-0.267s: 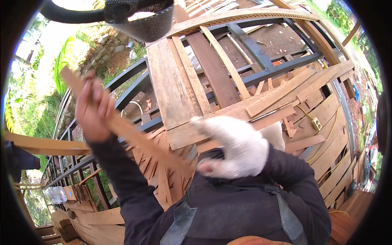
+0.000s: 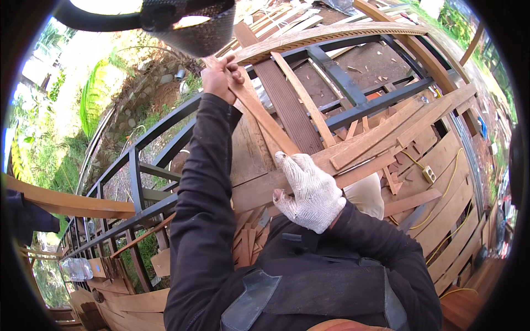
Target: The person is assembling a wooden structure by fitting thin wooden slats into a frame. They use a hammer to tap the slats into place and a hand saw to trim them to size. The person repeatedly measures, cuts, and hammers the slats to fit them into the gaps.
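Metal frame (image 2: 353, 91): dark bars crossing the far middle and running down the left side as a railing.
Wide plank (image 2: 259, 190): lies across the frame, just beneath the gloved hand.
Wooden strip (image 2: 265, 118): long and thin, slanting from far centre down toward the near middle, over the plank.
Right hand (image 2: 312, 190): in a white knit glove, fingers curled around the near end of the strip.
Left hand (image 2: 221, 77): bare, arm stretched far, closed on the strip's far end.
Yellow cable (image 2: 441, 193): trails over boards at right.
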{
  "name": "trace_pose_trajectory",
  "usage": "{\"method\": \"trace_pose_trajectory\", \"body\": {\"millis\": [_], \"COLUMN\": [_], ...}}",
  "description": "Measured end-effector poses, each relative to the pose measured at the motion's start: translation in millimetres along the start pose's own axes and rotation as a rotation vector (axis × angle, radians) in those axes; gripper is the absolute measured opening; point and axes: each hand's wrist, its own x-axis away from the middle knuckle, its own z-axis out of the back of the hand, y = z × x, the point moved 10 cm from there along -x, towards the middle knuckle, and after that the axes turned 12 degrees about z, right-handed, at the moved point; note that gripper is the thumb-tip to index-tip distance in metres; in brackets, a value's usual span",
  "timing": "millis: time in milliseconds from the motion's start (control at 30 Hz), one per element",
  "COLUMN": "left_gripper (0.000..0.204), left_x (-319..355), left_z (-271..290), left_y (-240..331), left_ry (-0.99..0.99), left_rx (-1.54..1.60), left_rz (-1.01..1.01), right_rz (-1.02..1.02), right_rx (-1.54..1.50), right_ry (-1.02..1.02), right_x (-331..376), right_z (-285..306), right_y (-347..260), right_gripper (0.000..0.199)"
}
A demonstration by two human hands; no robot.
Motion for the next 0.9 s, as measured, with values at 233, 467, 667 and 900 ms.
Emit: {"method": "trace_pose_trajectory", "body": {"millis": [233, 467, 667, 900], "left_gripper": [0.020, 0.029, 0.029, 0.049], "left_x": [-92, -109, -103, -60], "left_z": [14, 49, 48, -2], "left_y": [-73, -100, -94, -29], "left_ry": [-0.080, 0.092, 0.100, 0.453], "left_rx": [0.045, -0.121, -0.208, -1.522], "left_rz": [0.374, 0.245, 0.177, -0.331], "right_rz": [-0.001, -0.182, -0.257, -0.323], "right_rx": [0.378, -0.195, -0.185, 0.183], "right_ry": [0.090, -0.123, -0.270, -0.184], "right_x": [-4, -27, -33, -47], "right_z": [23, -5, -11, -23], "right_y": [33, 66, 70, 99], "right_gripper": [0.071, 0.100, 0.097, 0.064]}}
